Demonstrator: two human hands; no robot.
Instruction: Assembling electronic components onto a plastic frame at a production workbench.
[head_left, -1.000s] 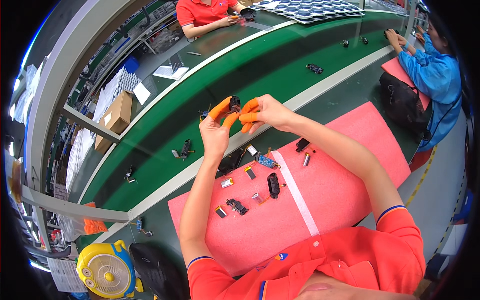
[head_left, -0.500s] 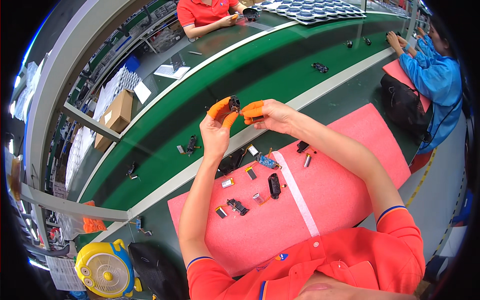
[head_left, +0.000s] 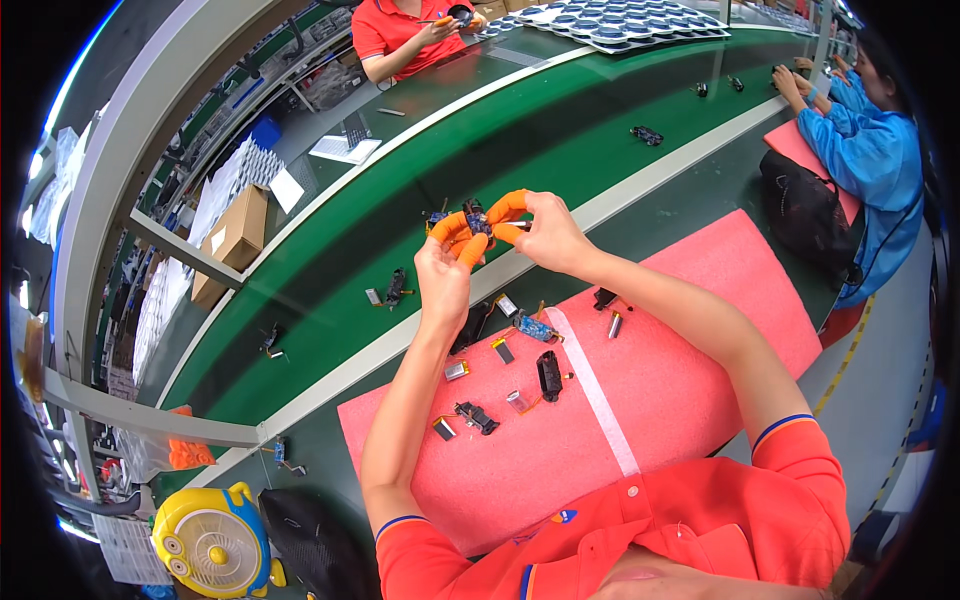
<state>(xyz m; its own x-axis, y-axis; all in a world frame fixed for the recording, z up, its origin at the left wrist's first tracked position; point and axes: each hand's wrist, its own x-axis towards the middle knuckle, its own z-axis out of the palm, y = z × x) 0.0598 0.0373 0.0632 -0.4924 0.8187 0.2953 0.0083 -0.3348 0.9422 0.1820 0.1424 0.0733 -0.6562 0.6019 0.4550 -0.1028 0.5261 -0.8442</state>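
Observation:
Both my hands are raised over the near edge of the green belt, with orange covers on several fingertips. My left hand (head_left: 446, 268) pinches a small black housing with a blue circuit board (head_left: 477, 217). My right hand (head_left: 552, 232) is closed beside it, its fingers around a slim, pale-edged piece that looks like a small battery (head_left: 520, 226), mostly hidden. Below, on a pink foam mat (head_left: 520, 470), lie black housings (head_left: 549, 376), small silver batteries (head_left: 457, 370) and a blue circuit board (head_left: 537, 327). Thin wires join some of them.
Similar black parts (head_left: 398, 288) ride on the green belt (head_left: 330, 270). A yellow-and-blue fan (head_left: 212, 540) stands at the lower left. Across the belt, a person in red handles a black round part (head_left: 461, 15); another in blue (head_left: 865, 150) works at the right.
The housing in my left hand has turned, so its blue board shows. My hands have shifted slightly right. Parts on the belt have moved right. The person across has raised the black part.

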